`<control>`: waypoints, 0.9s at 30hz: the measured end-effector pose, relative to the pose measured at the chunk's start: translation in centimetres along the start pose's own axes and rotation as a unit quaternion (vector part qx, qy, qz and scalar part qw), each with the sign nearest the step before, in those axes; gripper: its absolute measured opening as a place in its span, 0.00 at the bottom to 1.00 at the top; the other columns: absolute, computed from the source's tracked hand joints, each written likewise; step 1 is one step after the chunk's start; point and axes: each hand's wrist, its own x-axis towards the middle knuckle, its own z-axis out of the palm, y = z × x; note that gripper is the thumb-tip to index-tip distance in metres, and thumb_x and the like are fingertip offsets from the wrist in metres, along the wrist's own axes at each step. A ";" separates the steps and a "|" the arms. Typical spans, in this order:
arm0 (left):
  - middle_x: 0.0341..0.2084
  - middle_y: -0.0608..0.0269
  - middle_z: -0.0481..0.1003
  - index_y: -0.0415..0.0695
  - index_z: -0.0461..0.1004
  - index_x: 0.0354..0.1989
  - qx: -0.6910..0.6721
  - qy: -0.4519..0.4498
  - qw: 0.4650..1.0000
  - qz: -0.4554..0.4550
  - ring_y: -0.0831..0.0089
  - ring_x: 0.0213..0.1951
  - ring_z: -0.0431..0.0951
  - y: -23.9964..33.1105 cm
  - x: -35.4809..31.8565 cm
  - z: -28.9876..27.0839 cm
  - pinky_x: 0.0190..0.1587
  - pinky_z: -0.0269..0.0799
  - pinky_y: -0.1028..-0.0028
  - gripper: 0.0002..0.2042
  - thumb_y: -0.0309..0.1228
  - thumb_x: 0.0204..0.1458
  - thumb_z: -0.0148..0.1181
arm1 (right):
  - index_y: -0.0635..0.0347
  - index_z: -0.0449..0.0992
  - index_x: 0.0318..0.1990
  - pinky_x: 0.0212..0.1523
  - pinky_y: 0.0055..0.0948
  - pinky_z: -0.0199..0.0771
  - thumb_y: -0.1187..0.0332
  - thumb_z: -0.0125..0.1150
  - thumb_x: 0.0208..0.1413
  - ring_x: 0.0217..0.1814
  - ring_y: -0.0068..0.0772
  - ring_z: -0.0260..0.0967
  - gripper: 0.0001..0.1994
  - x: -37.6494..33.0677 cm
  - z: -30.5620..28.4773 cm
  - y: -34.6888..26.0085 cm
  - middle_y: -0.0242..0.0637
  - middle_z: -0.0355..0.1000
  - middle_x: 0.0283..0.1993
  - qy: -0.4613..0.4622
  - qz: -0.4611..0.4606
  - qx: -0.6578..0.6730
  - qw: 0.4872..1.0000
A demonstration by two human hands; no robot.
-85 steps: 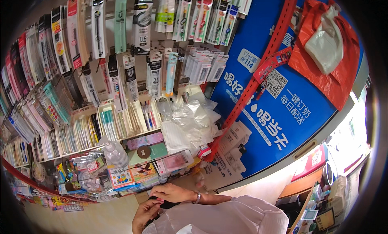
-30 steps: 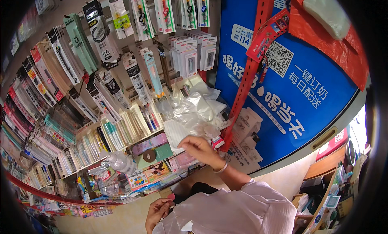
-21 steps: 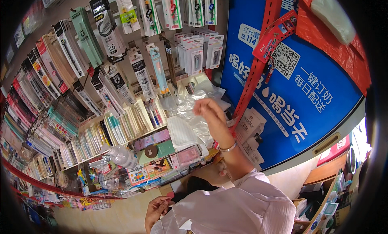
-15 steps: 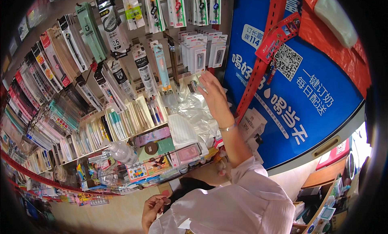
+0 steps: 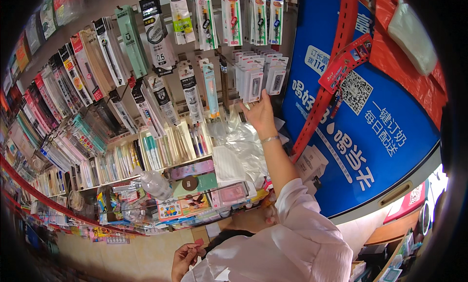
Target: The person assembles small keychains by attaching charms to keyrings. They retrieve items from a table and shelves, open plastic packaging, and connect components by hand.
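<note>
Right hand risen to packs, grip spread | left hand pinches pink piece | plastic bags beneath

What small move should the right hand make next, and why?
Probably the right hand should pinch the white rectangular card-backed pack hanging just above: thumb and fingers are spread near its lower edge, with no firm grip visible.

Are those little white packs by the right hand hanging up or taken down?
Hanging up: the white packs hang in rows above crumpled plastic, the right hand at their lower edge.
</note>
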 end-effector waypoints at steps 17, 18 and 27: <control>0.23 0.67 0.74 0.41 0.76 0.42 -0.037 0.053 0.998 -0.013 0.84 0.21 0.63 -0.6 -0.8 1.6 0.25 0.57 0.83 0.09 0.32 0.58 0.56 | 0.50 0.63 0.61 0.71 0.53 0.28 0.44 0.38 0.58 0.74 0.38 0.39 0.29 3.7 -0.5 2.8 0.34 0.54 0.69 0.033 0.000 0.185 0.982; 0.22 0.68 0.73 0.41 0.76 0.42 -0.034 0.057 0.998 -0.015 0.84 0.21 0.62 -0.2 -0.8 1.8 0.25 0.57 0.83 0.09 0.31 0.58 0.56 | 0.50 0.63 0.61 0.71 0.52 0.28 0.44 0.37 0.58 0.75 0.38 0.38 0.29 3.8 -0.5 2.8 0.34 0.53 0.69 0.043 -0.002 0.189 0.981; 0.29 0.64 0.77 0.41 0.74 0.47 -0.038 0.040 0.998 0.006 0.84 0.18 0.65 -2.0 -0.6 0.9 0.19 0.60 0.82 0.11 0.32 0.60 0.54 | 0.47 0.65 0.57 0.69 0.48 0.39 0.47 0.42 0.58 0.69 0.34 0.48 0.24 4.0 -1.2 3.5 0.32 0.59 0.64 0.056 0.003 0.185 0.981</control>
